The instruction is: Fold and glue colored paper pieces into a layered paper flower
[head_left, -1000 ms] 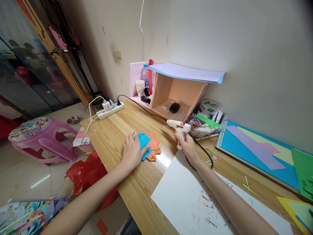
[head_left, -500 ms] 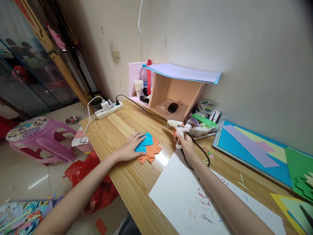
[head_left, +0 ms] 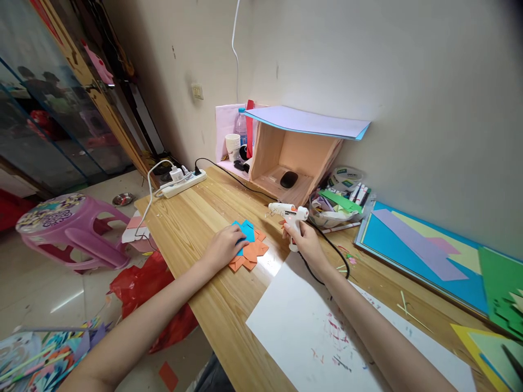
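Here, blue paper [head_left: 247, 232] against jagged orange paper [head_left: 254, 252]

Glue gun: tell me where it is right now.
In the head view, just right of centre, the glue gun is in the right hand, between the orange paper and the bowl.

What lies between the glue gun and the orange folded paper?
In the head view, the stretch between the glue gun and orange folded paper shows bare wooden tabletop; its bright glare could hide tiny scraps.
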A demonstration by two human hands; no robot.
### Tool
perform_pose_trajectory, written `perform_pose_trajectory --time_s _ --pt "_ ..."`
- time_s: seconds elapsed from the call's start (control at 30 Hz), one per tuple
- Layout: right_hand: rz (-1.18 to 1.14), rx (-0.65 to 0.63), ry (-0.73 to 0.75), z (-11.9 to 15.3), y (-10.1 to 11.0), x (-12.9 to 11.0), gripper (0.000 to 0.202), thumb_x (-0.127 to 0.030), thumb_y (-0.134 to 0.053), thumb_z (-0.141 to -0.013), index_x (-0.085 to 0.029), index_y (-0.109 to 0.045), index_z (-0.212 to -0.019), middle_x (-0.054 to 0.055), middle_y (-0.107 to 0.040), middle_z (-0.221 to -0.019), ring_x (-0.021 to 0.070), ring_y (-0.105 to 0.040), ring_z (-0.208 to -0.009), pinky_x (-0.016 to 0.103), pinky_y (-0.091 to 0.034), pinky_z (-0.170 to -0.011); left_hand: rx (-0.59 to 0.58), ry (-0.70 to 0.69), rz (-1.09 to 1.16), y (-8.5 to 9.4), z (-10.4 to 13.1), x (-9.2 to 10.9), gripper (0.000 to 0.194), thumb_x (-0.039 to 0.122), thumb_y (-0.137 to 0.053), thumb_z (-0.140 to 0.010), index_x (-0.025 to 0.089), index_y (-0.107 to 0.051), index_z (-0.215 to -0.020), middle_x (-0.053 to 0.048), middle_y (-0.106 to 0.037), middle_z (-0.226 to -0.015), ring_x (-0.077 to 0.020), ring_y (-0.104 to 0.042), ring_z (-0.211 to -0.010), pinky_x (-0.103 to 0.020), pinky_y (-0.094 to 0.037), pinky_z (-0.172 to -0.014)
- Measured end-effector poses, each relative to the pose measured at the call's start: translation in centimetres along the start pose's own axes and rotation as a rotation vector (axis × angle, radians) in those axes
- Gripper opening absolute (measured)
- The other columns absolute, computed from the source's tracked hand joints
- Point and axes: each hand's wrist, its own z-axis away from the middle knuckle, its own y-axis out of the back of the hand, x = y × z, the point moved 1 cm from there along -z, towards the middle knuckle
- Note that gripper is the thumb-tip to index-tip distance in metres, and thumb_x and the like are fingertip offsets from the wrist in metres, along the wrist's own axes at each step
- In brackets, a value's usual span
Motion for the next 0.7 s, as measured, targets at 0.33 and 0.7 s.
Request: perform_pose_trajectory --time_s 0.33,0.7 --pt "0.301 -0.280 -0.125 0.2 3.6 -5.5 0.040 -0.048 -0.045 -0.078 -0.015 -0.059 -0.062 0.001 -0.057 -0.057 0.0113 -0.046 -0.047 0.023 -0.032 -0.046 0.067 0.050 -0.050 -0.5 0.5 0.8 0.024 0.026 -0.038 -0.087 0.017 -0.059 -0.082 -0.006 -0.058 -0.084 -0.0173 -0.054 -0.078 -0.029 -0.043 -0.069" --pt "0.360 -0.368 -0.192 1.2 3.5 -6.8 0.047 -0.054 -0.043 -0.077 -0.016 -0.054 -0.051 0.001 -0.054 -0.053 0.0103 -0.044 -0.044 0.023 -0.030 -0.043 0.051 0.016 -0.087 -0.7 0.5 0.9 0.028 0.028 -0.035 -0.089 0.019 -0.060 -0.080 -0.006 -0.058 -0.085 -0.0174 -0.053 -0.081 -0.028 -0.041 -0.066"
